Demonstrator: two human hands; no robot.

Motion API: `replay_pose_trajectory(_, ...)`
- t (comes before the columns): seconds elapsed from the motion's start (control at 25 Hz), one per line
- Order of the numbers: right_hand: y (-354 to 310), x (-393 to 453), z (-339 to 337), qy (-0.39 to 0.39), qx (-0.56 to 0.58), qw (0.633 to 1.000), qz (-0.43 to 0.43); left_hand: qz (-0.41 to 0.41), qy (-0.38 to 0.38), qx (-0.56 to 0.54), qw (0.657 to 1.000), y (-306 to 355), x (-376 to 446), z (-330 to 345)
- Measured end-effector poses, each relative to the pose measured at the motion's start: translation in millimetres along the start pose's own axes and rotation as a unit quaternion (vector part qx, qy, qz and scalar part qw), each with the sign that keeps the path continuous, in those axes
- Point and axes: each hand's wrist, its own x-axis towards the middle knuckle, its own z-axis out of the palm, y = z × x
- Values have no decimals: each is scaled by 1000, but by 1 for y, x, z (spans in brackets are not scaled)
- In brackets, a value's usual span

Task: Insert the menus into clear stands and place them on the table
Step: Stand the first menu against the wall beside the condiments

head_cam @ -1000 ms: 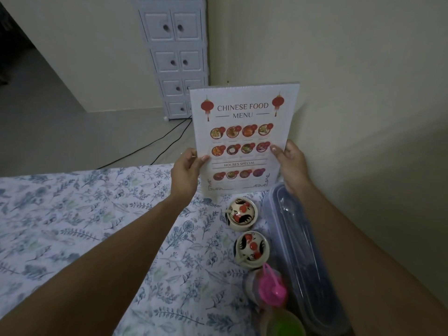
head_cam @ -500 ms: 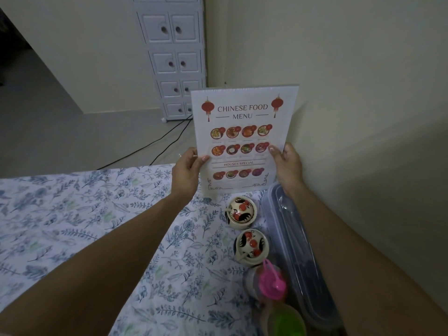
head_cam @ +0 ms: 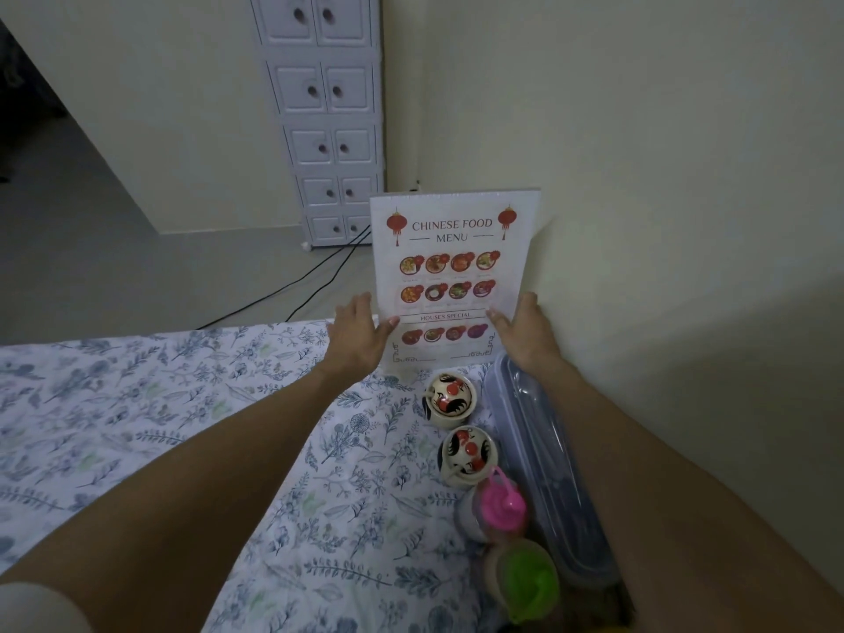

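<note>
A "Chinese Food Menu" sheet in its clear stand (head_cam: 452,249) stands upright at the far edge of the table (head_cam: 182,404), which has a blue floral cloth. Its base rests on the cloth, close to the wall on the right. My left hand (head_cam: 356,340) holds the stand's left edge, thumb on the front and fingers stretched up behind. My right hand (head_cam: 530,335) holds the right edge the same way. The foot of the stand is hidden behind my hands and the pots.
Two painted ceramic pots (head_cam: 450,399) (head_cam: 468,454) stand just in front of the menu. Nearer me are a pink-capped bottle (head_cam: 500,502) and a green-capped one (head_cam: 530,577). A long clear lidded box (head_cam: 539,440) lies along the wall. Beyond the table stands a white drawer cabinet (head_cam: 329,130).
The menu in its stand has come down and slightly away from me until its base meets the table. My fingers have straightened and loosened along its edges.
</note>
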Motion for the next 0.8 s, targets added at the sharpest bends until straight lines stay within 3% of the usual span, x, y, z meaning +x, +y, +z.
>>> replay_pose_trajectory(0.12,-7,-24,-18,-86,-153,984,-9,-22,-78,157,984,5,-21,-16)
replay_pose_trajectory(0.28,-24,-65,-38,-133,-286,949,-20,29,-108,234,966,14,-59,-39)
replay_pose_trajectory(0.52,-49,-154,-55,-131,-324,937,-21,51,-108,283,952,29,-136,-79)
replay_pose_trajectory(0.8,-82,-297,-55,-66,-339,938,-34,83,-95,308,943,12,-253,-132)
